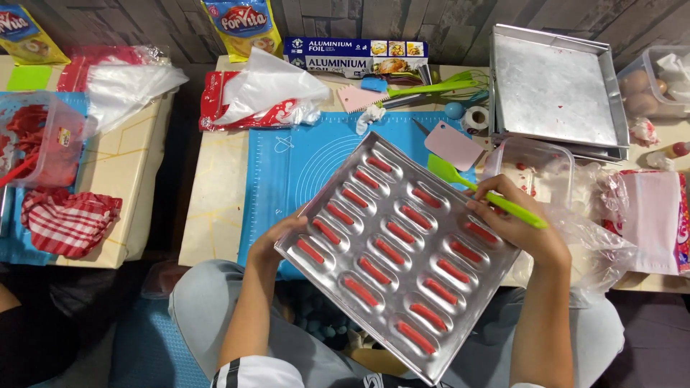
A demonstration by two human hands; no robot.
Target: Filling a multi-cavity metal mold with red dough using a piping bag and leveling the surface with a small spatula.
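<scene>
The left hand [277, 241] has its fingers hidden under the metal mould tray [402, 251], whose lower corner runs off the bottom edge, while the plastic tub [39, 140] at far left and egg container [650, 82] at upper right are cropped.

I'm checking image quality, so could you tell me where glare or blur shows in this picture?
Head view: mostly sharp and evenly lit; soft glare on the metal tray and square pan; right hand with green spatula slightly soft; left hand crisp.
</scene>
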